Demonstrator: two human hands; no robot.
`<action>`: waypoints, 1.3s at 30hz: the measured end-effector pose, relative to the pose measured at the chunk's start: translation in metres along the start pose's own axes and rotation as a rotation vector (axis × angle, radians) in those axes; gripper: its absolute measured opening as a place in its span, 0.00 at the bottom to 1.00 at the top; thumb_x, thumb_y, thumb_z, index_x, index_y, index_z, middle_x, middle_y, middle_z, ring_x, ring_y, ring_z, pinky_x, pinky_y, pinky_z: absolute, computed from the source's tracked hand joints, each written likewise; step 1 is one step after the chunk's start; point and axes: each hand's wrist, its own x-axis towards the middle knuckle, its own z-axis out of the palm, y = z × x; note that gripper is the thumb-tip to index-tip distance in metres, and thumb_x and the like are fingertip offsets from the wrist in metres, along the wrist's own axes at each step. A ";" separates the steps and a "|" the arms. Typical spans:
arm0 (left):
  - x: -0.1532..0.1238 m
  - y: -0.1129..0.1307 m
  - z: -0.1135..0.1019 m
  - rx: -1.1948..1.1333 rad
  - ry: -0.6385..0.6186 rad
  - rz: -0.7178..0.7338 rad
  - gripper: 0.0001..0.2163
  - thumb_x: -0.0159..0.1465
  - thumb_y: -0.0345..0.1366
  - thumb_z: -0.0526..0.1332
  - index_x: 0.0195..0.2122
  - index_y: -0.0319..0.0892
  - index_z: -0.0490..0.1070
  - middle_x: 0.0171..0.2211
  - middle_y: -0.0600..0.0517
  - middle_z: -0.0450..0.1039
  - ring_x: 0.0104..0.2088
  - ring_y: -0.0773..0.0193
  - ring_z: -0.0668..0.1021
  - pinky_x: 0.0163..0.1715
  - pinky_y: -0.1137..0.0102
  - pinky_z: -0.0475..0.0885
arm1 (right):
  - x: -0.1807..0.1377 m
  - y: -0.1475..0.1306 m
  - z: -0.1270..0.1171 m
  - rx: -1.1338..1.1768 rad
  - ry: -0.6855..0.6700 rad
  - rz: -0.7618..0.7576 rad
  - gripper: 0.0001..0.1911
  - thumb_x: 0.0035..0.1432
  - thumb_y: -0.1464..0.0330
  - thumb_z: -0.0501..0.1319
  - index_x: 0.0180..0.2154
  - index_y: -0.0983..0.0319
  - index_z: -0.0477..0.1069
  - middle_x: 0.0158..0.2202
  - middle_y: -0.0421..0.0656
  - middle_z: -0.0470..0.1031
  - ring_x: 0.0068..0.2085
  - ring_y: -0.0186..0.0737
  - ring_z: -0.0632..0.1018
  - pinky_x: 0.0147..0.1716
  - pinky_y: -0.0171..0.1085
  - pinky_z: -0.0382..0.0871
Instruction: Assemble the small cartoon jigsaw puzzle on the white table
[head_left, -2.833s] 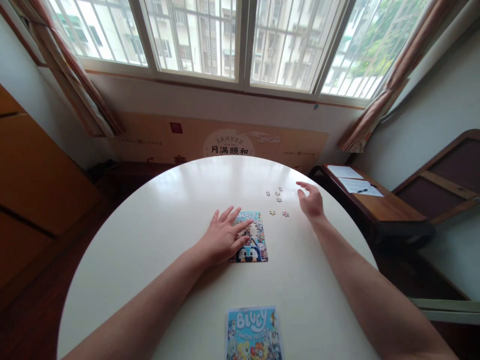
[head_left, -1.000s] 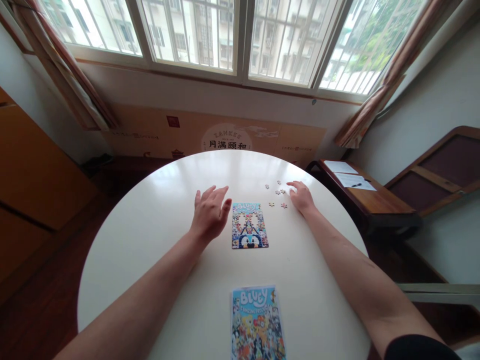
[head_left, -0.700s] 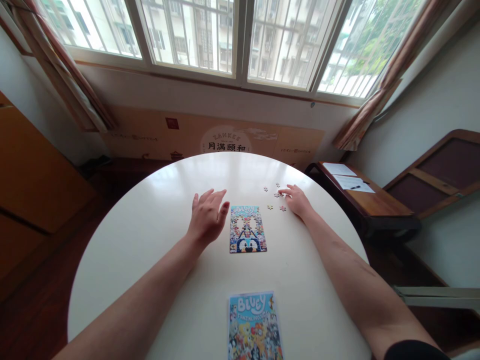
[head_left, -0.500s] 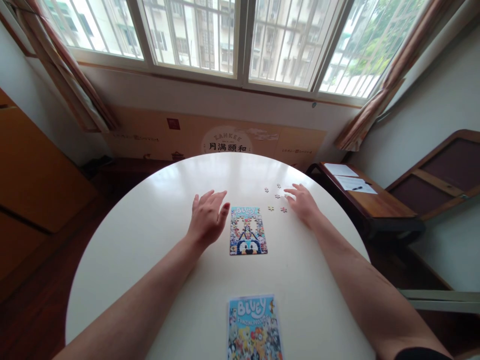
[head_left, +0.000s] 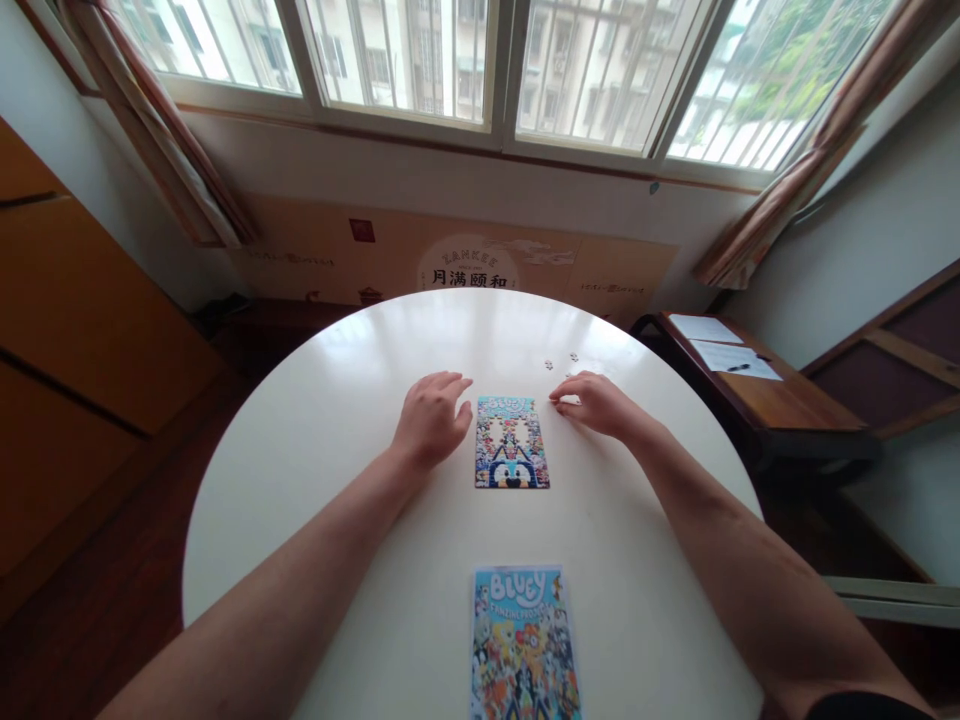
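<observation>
A small jigsaw puzzle [head_left: 513, 470] lies flat on the white table, with light gaps in its upper middle part and a blue dog's face at its lower edge. My left hand [head_left: 433, 412] rests beside its left side, fingers stretched out and thumb apart, holding nothing. To the right of the puzzle, my right hand [head_left: 592, 402] is low over the table, its thumb and fingertips drawn together on a puzzle piece that they mostly hide. Loose puzzle pieces [head_left: 549, 365] lie just beyond that hand, some covered by it.
A colourful Bluey picture sheet [head_left: 523, 640] lies on the round white table [head_left: 315, 590], nearer to me than the puzzle. Beyond the table stand a printed panel [head_left: 300, 235] and windows. At the right, a wooden side table [head_left: 795, 400] bears papers and a pen.
My right hand has moved left toward the puzzle, its fingers closing onto a loose piece. My left hand has stayed beside the puzzle. The whole view has shifted slightly.
</observation>
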 end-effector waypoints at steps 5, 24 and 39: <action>-0.001 -0.002 0.001 -0.016 -0.028 -0.009 0.18 0.64 0.33 0.56 0.53 0.42 0.76 0.56 0.44 0.75 0.58 0.50 0.73 0.60 0.52 0.69 | -0.004 0.004 -0.001 0.005 0.007 0.009 0.16 0.57 0.69 0.65 0.47 0.52 0.81 0.44 0.42 0.82 0.48 0.49 0.79 0.53 0.48 0.70; -0.001 0.002 0.000 -0.003 -0.030 -0.008 0.17 0.65 0.33 0.56 0.53 0.40 0.77 0.57 0.42 0.74 0.59 0.50 0.72 0.61 0.54 0.69 | -0.008 0.008 -0.019 0.049 -0.107 0.053 0.13 0.55 0.65 0.67 0.44 0.56 0.81 0.40 0.43 0.82 0.44 0.47 0.80 0.47 0.43 0.72; -0.002 0.001 0.002 -0.009 -0.013 0.002 0.16 0.65 0.31 0.59 0.52 0.40 0.77 0.56 0.42 0.75 0.58 0.50 0.74 0.60 0.54 0.70 | -0.009 -0.002 -0.025 0.086 -0.189 0.144 0.07 0.52 0.68 0.67 0.36 0.58 0.80 0.36 0.43 0.81 0.39 0.44 0.79 0.39 0.39 0.71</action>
